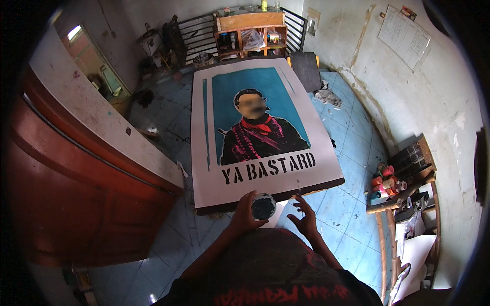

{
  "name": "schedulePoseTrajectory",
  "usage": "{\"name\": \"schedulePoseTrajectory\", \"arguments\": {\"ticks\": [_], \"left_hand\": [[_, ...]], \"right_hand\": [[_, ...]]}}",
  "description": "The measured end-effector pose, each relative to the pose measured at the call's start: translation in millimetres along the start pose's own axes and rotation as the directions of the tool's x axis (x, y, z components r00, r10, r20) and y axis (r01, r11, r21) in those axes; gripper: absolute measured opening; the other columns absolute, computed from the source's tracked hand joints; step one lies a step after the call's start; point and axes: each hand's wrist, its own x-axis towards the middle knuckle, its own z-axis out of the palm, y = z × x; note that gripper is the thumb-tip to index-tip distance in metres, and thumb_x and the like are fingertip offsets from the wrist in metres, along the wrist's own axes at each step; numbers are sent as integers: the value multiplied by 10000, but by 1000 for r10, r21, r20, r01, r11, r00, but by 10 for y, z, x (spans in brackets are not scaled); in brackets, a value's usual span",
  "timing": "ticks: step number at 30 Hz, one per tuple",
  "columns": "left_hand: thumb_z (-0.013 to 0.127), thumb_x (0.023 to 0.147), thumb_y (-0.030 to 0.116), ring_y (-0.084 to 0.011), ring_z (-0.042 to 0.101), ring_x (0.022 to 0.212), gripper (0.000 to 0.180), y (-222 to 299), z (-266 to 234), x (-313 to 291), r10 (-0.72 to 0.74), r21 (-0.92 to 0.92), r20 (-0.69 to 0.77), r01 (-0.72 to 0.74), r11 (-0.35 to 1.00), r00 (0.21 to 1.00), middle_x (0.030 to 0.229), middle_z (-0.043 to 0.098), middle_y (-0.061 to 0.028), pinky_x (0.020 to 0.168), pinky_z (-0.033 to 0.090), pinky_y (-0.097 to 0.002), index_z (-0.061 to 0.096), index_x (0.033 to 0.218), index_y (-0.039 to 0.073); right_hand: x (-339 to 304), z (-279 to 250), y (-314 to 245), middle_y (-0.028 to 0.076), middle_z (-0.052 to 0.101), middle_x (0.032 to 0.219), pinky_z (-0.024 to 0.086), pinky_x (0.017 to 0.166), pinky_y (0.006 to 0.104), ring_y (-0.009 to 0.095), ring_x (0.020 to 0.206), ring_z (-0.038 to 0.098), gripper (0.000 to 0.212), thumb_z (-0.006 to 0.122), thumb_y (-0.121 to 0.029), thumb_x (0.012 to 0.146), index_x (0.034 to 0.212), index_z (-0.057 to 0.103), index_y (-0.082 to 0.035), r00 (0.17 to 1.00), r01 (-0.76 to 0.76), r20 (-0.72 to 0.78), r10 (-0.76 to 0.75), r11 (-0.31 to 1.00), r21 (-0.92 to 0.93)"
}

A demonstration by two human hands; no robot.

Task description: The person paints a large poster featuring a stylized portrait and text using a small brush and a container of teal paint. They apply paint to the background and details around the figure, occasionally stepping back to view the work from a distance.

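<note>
My left hand (246,213) is closed around a small round tub of dark teal paint (264,208), held level in front of my body. To its right, my right hand (305,220) is raised with bent fingers, thumb apart from them. A slim, blurred brush (299,185) rises from its fingertips over the board's near edge. Beyond both hands lies a large white painted panel (206,189) with a dark near border. It bears a teal rectangle, a figure in black clothing with a red neckerchief and pink marks, and black block lettering below.
A red-brown wooden door (87,188) stands at the left. On the right, several paint pots (389,184) sit on a bamboo-framed rack (383,206). A wooden cabinet (250,23) is at the back, and a crumpled rag (327,97) lies on the blue tiled floor (352,148).
</note>
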Motion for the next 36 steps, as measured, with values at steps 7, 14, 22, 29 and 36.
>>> {"name": "schedulePoseTrajectory", "arguments": {"ticks": [7,14,22,29,36], "left_hand": [[875,614,363,-393,377,1314,1087,-442,-360,-405,-128,28,-86,130,991,988,1397,381,-238,1102,319,-469,264,1438,5],[849,630,464,-387,395,1304,1111,-772,-475,-690,-174,33,-109,178,983,979,1400,375,-241,1084,347,-471,250,1443,0],[848,624,421,-395,407,1287,1087,-874,-522,-766,-202,56,-114,209,976,973,1375,409,-240,1083,343,-468,272,1439,-9],[854,614,427,-397,410,1281,1095,-842,-452,-610,-155,44,-58,157,987,986,1373,410,-241,1077,344,-482,273,1445,12],[831,661,462,-393,383,1318,1080,-798,-432,-555,-181,91,6,180,979,983,1423,364,-237,1089,333,-489,248,1451,11]], "right_hand": [[-445,46,574,180,628,1205,545,788,368,256,919,684,460,660,-128,887,1310,513,-26,817,-385,-437,375,920,70],[-1859,-89,1800,217,653,1131,487,908,423,357,1054,627,392,641,-256,906,1174,595,26,650,-667,-615,446,723,-181],[-2180,-30,1807,200,651,1111,563,702,347,270,872,673,405,630,-286,923,1157,591,42,445,-778,-518,731,601,181],[-1795,84,1727,106,653,1054,474,525,269,196,728,686,378,577,-320,957,1191,575,-23,562,-674,-411,717,686,275],[-1821,-41,1614,194,627,1147,583,690,322,233,912,662,412,614,-287,941,1188,577,41,492,-773,-335,804,580,258]]}}
